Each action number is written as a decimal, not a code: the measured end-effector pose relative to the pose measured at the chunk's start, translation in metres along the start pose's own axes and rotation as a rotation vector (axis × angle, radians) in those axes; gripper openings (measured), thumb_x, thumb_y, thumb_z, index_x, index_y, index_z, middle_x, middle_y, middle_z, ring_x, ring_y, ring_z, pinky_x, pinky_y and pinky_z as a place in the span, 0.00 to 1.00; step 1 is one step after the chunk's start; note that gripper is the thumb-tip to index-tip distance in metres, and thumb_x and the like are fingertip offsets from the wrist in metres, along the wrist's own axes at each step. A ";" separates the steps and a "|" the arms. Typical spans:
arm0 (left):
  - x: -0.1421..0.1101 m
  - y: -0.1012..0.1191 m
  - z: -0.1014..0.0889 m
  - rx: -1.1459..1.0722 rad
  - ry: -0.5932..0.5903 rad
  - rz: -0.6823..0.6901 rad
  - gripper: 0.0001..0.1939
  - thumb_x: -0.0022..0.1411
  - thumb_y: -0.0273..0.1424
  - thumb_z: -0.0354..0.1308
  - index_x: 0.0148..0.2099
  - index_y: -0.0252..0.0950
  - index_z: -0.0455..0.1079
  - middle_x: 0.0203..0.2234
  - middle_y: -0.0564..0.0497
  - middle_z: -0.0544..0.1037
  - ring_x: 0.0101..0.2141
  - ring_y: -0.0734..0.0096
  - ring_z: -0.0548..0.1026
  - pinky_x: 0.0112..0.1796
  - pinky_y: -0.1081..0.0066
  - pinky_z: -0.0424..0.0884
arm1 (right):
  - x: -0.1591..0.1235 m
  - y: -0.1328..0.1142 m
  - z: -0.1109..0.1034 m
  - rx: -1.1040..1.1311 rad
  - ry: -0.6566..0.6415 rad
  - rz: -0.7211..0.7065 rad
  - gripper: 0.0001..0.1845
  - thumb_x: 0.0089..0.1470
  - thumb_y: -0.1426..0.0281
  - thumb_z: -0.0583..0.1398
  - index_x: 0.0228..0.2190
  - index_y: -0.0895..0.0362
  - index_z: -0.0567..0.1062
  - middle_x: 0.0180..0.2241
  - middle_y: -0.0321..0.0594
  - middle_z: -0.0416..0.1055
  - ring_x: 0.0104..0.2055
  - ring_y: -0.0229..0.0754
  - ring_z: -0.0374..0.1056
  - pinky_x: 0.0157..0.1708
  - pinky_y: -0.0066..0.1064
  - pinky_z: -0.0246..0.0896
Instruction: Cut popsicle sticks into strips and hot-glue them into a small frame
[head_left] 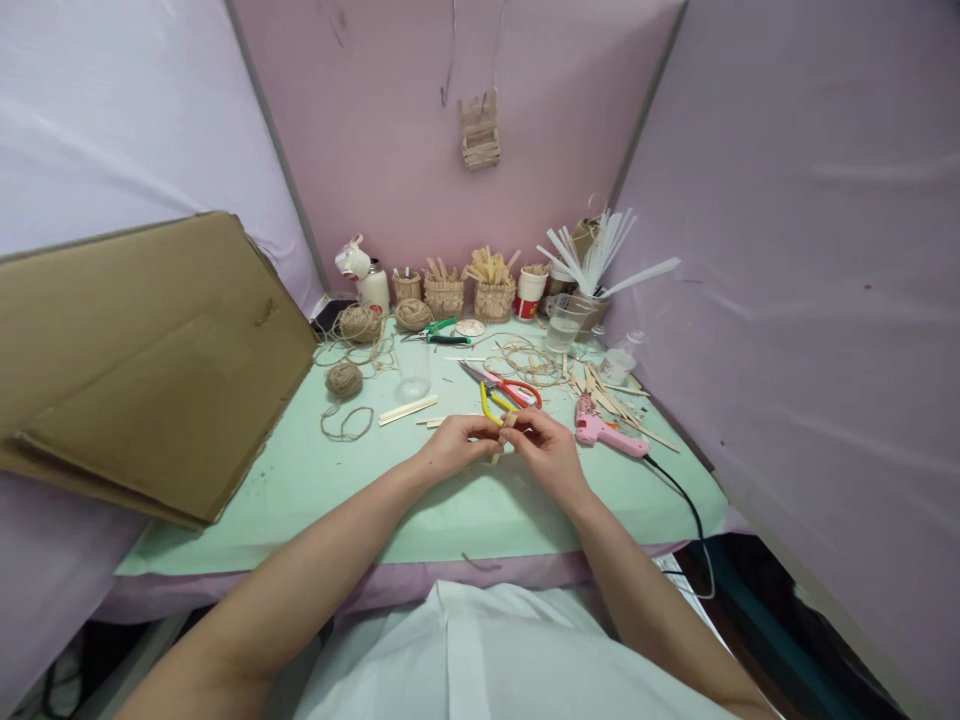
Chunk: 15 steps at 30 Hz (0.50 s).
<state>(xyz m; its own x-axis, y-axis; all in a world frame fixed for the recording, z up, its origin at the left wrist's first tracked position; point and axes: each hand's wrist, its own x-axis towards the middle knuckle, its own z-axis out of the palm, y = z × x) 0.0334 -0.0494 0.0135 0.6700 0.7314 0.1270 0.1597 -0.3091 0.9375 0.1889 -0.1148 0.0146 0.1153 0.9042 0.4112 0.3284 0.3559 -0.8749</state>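
White shirt [517, 660] fills the foreground below the worktop's [315, 510] front edge. Inward from that edge's middle, my left hand [461, 448] and right hand [549, 452] pinch a small wooden piece [510, 420] in a narrow grip. Judged light, stiff, liable to snap: hold by the ends. Yellow-handled tool [485, 402] lies just beyond; pink hot-glue gun [600, 430], toward the right edge.

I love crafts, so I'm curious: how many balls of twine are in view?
3: the nearest ball, left of the clear cup; the back left ball, beyond the nearest; and the back right ball, behind the cup. Others may be hidden.
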 end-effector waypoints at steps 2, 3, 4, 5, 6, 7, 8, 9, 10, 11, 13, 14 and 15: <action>0.000 -0.001 0.000 -0.010 0.002 0.012 0.08 0.49 0.30 0.57 0.31 0.36 0.77 0.28 0.51 0.77 0.32 0.68 0.73 0.37 0.72 0.68 | -0.001 -0.002 0.000 -0.036 0.010 -0.010 0.06 0.51 0.66 0.59 0.27 0.55 0.74 0.33 0.40 0.72 0.38 0.42 0.69 0.35 0.31 0.66; 0.000 -0.001 0.000 -0.011 0.001 0.021 0.07 0.48 0.29 0.58 0.31 0.36 0.77 0.28 0.52 0.77 0.32 0.69 0.73 0.37 0.72 0.68 | -0.001 -0.002 0.000 -0.052 0.014 -0.013 0.06 0.51 0.66 0.58 0.27 0.55 0.74 0.33 0.40 0.72 0.37 0.42 0.69 0.35 0.30 0.66; 0.000 -0.001 0.000 -0.008 -0.002 0.028 0.07 0.48 0.29 0.58 0.30 0.36 0.77 0.27 0.52 0.77 0.31 0.69 0.73 0.37 0.73 0.68 | -0.002 -0.002 0.000 -0.066 0.016 -0.016 0.06 0.52 0.67 0.58 0.28 0.55 0.74 0.33 0.39 0.72 0.35 0.41 0.69 0.34 0.30 0.66; 0.000 -0.002 -0.001 -0.003 -0.005 0.031 0.07 0.49 0.29 0.57 0.29 0.36 0.77 0.26 0.52 0.77 0.31 0.69 0.73 0.36 0.73 0.67 | -0.002 -0.002 0.000 -0.075 0.018 -0.016 0.06 0.52 0.67 0.59 0.28 0.55 0.75 0.33 0.39 0.73 0.34 0.40 0.69 0.33 0.30 0.66; 0.000 -0.002 0.000 0.003 -0.008 0.032 0.07 0.49 0.29 0.57 0.29 0.36 0.76 0.26 0.52 0.77 0.31 0.69 0.73 0.36 0.73 0.67 | -0.002 -0.001 0.001 -0.079 0.023 -0.013 0.06 0.52 0.67 0.59 0.30 0.55 0.75 0.33 0.39 0.73 0.33 0.40 0.69 0.32 0.30 0.66; 0.000 -0.002 0.000 0.008 -0.012 0.031 0.07 0.49 0.29 0.57 0.29 0.36 0.76 0.25 0.52 0.77 0.30 0.69 0.73 0.35 0.73 0.67 | -0.003 0.000 0.001 -0.079 0.029 -0.007 0.06 0.52 0.67 0.59 0.31 0.55 0.75 0.33 0.39 0.73 0.32 0.40 0.69 0.32 0.30 0.66; 0.000 -0.002 0.000 0.009 -0.013 0.029 0.07 0.49 0.29 0.57 0.29 0.36 0.76 0.25 0.52 0.76 0.30 0.70 0.72 0.35 0.73 0.67 | -0.003 0.001 0.001 -0.076 0.034 0.002 0.07 0.51 0.66 0.59 0.31 0.54 0.76 0.33 0.39 0.73 0.32 0.40 0.69 0.31 0.30 0.66; -0.001 -0.003 0.000 0.004 -0.014 0.025 0.07 0.50 0.30 0.57 0.29 0.36 0.76 0.25 0.52 0.76 0.30 0.70 0.72 0.35 0.73 0.67 | -0.004 0.002 0.001 -0.070 0.038 0.012 0.07 0.52 0.66 0.59 0.31 0.54 0.76 0.33 0.39 0.74 0.31 0.40 0.69 0.31 0.30 0.66; -0.001 -0.002 0.001 -0.002 -0.014 0.022 0.07 0.50 0.30 0.57 0.29 0.36 0.76 0.25 0.52 0.77 0.30 0.70 0.72 0.35 0.73 0.67 | -0.004 0.002 0.001 -0.062 0.043 0.024 0.08 0.52 0.65 0.59 0.31 0.54 0.76 0.33 0.39 0.74 0.30 0.40 0.69 0.30 0.30 0.65; -0.001 -0.002 0.000 -0.012 -0.013 0.015 0.06 0.49 0.30 0.58 0.29 0.35 0.76 0.26 0.52 0.77 0.30 0.70 0.73 0.35 0.73 0.67 | -0.004 0.002 0.000 -0.053 0.048 0.036 0.08 0.51 0.64 0.59 0.31 0.54 0.76 0.33 0.39 0.74 0.29 0.39 0.69 0.29 0.30 0.65; 0.000 0.000 -0.002 -0.041 0.007 -0.010 0.06 0.48 0.30 0.59 0.29 0.35 0.76 0.26 0.51 0.78 0.30 0.70 0.73 0.36 0.72 0.68 | -0.003 0.000 -0.003 -0.034 0.069 0.062 0.08 0.51 0.64 0.59 0.29 0.55 0.76 0.31 0.39 0.74 0.27 0.39 0.68 0.27 0.30 0.64; 0.000 0.001 -0.005 -0.059 0.031 -0.021 0.06 0.47 0.31 0.60 0.30 0.35 0.76 0.27 0.51 0.78 0.31 0.69 0.74 0.37 0.71 0.68 | -0.002 -0.002 -0.005 -0.022 0.094 0.073 0.08 0.51 0.64 0.59 0.28 0.55 0.75 0.29 0.38 0.73 0.26 0.38 0.67 0.27 0.30 0.63; 0.001 0.004 -0.009 -0.079 0.065 -0.031 0.07 0.47 0.31 0.61 0.30 0.35 0.76 0.28 0.50 0.78 0.31 0.68 0.74 0.38 0.71 0.68 | 0.001 -0.004 -0.007 -0.008 0.131 0.082 0.08 0.51 0.64 0.59 0.28 0.55 0.75 0.27 0.37 0.72 0.25 0.38 0.66 0.26 0.30 0.63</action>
<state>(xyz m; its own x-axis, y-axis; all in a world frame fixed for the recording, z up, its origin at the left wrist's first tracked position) 0.0283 -0.0447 0.0198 0.6166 0.7787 0.1160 0.1200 -0.2386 0.9637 0.1941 -0.1168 0.0201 0.2628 0.8917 0.3684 0.3199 0.2797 -0.9052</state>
